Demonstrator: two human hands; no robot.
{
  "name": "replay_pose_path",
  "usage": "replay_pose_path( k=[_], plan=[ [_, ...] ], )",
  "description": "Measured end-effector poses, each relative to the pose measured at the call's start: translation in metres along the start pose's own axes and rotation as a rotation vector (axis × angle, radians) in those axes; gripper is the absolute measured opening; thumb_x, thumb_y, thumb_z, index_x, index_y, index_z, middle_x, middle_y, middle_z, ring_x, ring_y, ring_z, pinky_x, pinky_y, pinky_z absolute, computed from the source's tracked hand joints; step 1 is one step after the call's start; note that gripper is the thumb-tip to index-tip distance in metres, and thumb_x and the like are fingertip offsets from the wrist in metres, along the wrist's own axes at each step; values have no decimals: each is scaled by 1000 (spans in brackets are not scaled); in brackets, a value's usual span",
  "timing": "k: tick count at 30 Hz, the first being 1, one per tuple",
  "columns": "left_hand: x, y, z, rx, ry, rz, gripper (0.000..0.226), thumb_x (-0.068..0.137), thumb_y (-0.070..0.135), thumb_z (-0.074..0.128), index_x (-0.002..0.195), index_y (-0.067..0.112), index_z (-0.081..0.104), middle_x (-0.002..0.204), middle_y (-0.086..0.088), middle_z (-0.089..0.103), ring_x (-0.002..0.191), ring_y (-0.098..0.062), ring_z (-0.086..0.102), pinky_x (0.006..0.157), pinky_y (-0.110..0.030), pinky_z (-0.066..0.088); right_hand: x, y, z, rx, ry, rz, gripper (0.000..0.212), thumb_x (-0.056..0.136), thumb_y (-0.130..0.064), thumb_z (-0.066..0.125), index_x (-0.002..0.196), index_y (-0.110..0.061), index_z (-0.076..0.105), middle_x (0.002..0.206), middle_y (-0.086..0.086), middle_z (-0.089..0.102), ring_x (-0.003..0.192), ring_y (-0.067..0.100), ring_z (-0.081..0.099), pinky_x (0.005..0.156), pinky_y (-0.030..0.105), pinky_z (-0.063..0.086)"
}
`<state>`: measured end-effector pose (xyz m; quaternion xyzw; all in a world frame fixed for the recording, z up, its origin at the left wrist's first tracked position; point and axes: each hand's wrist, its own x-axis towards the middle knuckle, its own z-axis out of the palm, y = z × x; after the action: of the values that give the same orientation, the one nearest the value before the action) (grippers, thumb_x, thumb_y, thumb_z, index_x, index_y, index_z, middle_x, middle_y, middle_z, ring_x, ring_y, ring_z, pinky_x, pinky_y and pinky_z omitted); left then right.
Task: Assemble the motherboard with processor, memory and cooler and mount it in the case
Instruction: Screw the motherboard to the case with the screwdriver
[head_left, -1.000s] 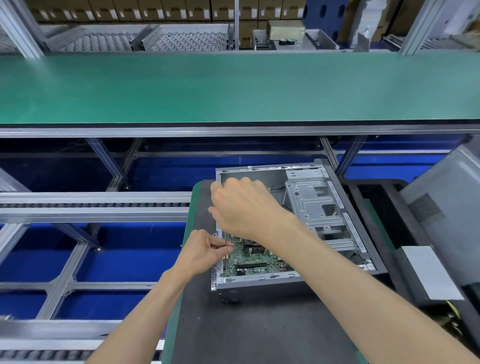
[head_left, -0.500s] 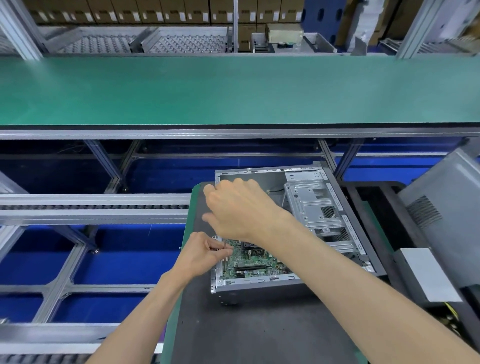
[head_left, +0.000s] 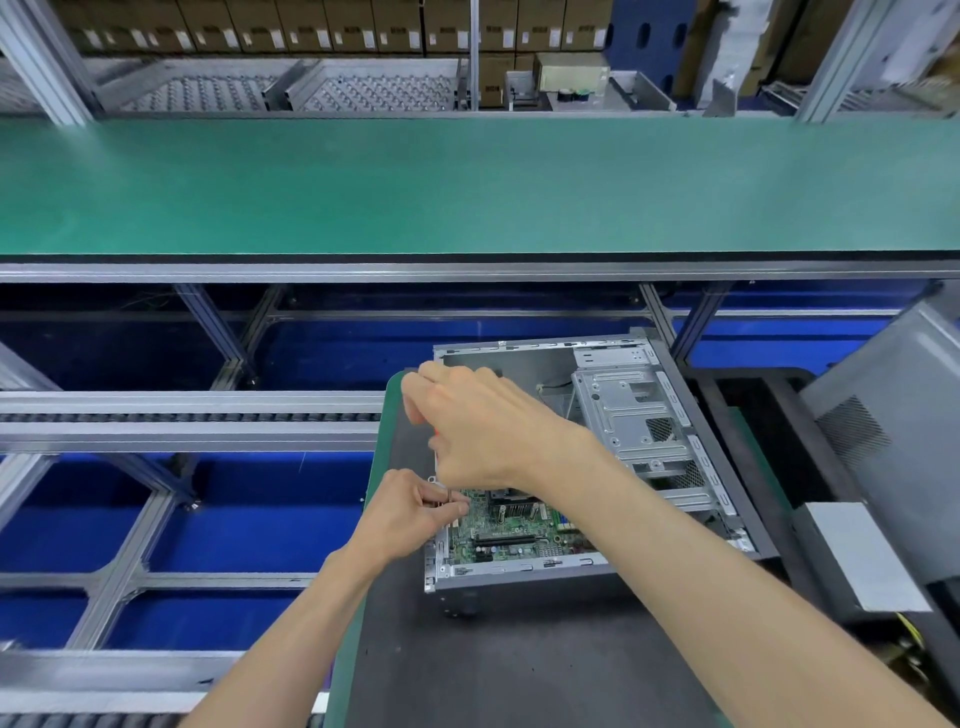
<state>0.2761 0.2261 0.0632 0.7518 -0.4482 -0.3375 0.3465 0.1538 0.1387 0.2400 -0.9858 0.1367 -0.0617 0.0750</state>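
An open grey computer case (head_left: 519, 576) lies on its side on a dark mat (head_left: 519, 670). A green motherboard (head_left: 511, 538) sits in its near left part, partly hidden by my right forearm. My right hand (head_left: 485, 426) hovers over the case's left edge and grips a tool; only a sliver of its red handle (head_left: 435, 447) shows. My left hand (head_left: 408, 512) pinches a thin metal shaft (head_left: 444, 500) at the board's left corner. A metal drive cage (head_left: 636, 421) fills the case's right side.
A wide green conveyor belt (head_left: 467, 182) runs across behind the case. Roller tracks (head_left: 182, 415) and aluminium framing lie to the left over a blue floor. A grey case panel (head_left: 893, 415) and a grey box (head_left: 857, 558) stand at the right.
My right hand has drifted slightly left over the case's edge. My left hand stays pinched at the same corner of the board.
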Motion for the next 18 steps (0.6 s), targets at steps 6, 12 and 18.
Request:
replay_pose_path(
  k=[6, 12, 18],
  plan=[
    [2, -1, 0, 41, -1, 22, 6, 81, 27, 80, 79, 33, 82, 77, 22, 74, 76, 2, 70, 62, -21, 54, 0, -3, 8, -252, 146, 81, 29, 97, -39, 54, 91, -16, 38, 66, -4, 23, 64, 26, 38, 57, 36, 27],
    [2, -4, 1, 5, -7, 2, 1, 80, 26, 81, 80, 27, 82, 82, 22, 75, 86, -4, 72, 77, -32, 59, 0, 2, -2, -36, 1, 6, 21, 85, -24, 61, 94, -15, 45, 89, -1, 43, 63, 21, 34, 50, 31, 19],
    [3, -5, 1, 27, 2, 23, 5, 81, 27, 80, 79, 31, 82, 74, 24, 73, 68, 9, 66, 61, -16, 51, 0, -1, 3, -166, 102, 43, 28, 93, -39, 57, 93, -14, 45, 76, -2, 37, 66, 25, 39, 58, 35, 30]
  ],
)
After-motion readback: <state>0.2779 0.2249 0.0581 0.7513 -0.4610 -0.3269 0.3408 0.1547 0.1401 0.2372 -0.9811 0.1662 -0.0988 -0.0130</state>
